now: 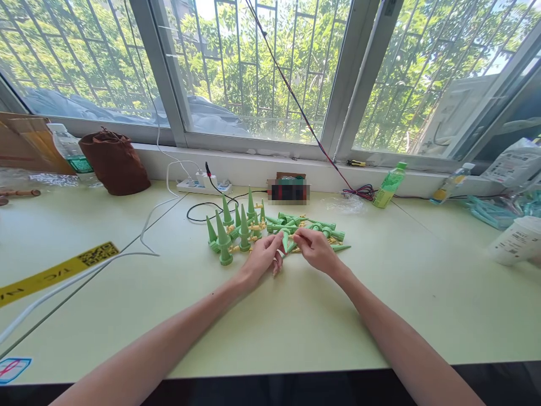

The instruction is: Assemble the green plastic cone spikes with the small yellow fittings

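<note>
A green plant watering spike [285,241] is between my two hands, its tip pointing down towards me. My left hand [264,255] is closed on the spike's left side, thumb and forefinger at its collar. From the right, my right hand [315,249] pinches a small yellow valve [292,237] at the spike's collar; the fingers cover most of it. Several assembled spikes [223,239] stand upright to the left of my left hand, with yellow valves on their sides. Behind my right hand, more green spikes [333,232] lie loose in a pile.
A power strip [222,187] with cables and a partly blurred dark box [288,190] sit by the window wall. A brown pouch [113,163] is at the left, a green bottle [389,186] and a white cup [515,241] at the right. A white cable [146,223] crosses the left tabletop.
</note>
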### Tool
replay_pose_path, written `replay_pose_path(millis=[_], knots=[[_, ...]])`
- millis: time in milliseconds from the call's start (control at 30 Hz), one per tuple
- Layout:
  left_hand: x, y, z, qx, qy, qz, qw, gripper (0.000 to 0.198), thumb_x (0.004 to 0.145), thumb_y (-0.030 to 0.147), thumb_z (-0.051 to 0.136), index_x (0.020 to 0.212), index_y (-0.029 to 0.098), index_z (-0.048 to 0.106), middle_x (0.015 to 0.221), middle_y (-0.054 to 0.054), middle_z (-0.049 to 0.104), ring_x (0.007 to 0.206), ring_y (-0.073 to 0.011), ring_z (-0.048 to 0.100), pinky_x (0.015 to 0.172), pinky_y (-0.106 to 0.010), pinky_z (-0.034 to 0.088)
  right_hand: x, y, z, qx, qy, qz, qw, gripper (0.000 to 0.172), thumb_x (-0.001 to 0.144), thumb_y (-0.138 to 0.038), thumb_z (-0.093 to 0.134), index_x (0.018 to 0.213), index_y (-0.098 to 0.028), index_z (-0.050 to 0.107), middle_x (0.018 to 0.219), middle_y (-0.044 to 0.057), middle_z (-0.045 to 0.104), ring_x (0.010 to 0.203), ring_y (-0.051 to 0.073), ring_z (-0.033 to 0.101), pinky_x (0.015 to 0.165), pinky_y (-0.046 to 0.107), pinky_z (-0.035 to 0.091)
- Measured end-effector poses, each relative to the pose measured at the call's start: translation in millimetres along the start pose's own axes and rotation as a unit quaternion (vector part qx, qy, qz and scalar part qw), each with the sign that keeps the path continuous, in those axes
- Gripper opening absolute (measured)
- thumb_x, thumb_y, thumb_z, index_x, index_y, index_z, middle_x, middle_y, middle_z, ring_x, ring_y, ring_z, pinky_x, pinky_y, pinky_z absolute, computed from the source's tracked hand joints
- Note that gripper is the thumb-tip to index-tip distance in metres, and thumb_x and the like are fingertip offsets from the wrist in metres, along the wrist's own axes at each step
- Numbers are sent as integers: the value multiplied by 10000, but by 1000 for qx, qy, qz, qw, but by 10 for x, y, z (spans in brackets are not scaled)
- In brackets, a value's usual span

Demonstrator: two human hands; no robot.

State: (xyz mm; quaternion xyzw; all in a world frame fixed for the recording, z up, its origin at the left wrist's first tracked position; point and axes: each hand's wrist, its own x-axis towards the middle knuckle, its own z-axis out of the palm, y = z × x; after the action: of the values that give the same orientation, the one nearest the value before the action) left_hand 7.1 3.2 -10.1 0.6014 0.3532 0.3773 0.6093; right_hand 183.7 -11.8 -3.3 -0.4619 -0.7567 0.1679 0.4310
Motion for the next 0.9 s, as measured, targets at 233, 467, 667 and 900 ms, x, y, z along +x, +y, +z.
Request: replay_pose_path(millis=[233, 467, 667, 900], knots=[[-9, 3, -27, 39, -9, 31, 999, 397, 843, 579, 542, 816, 185, 510, 507, 46, 499, 370, -86, 462, 364, -201, 369, -6, -25, 32, 107, -21, 84, 990, 368, 933, -445, 437, 646, -216, 406, 459, -52, 414, 419, 114, 400, 466, 253, 319], [19, -22, -25, 41, 36, 104, 993, 407, 760, 489, 675, 1007, 199, 533, 821, 13, 550, 410, -56, 488, 332, -209, 355, 20, -58, 73, 292, -51, 160, 942, 395, 878, -469, 507, 600, -217, 385, 434, -91, 307, 312, 71, 319, 340, 230, 197], [-8, 3, 6, 64, 58, 112, 990, 409, 773, 483, 668, 1031, 197, 533, 834, 9, 549, 412, -54, 485, 328, -202, 354, 25, -94, 70, 323, -28, 158, 933, 385, 877, -436, 523, 601, -208, 382, 465, -101, 256, 314, 60, 328, 346, 226, 192], [-30, 55, 32, 40, 64, 100, 992, 382, 876, 547, 513, 807, 171, 511, 690, 20, 544, 394, -58, 476, 360, -199, 364, 37, -100, 47, 312, 29, 126, 941, 399, 892, -483, 528, 630, -214, 391, 495, -87, 271, 351, 78, 360, 365, 239, 233]])
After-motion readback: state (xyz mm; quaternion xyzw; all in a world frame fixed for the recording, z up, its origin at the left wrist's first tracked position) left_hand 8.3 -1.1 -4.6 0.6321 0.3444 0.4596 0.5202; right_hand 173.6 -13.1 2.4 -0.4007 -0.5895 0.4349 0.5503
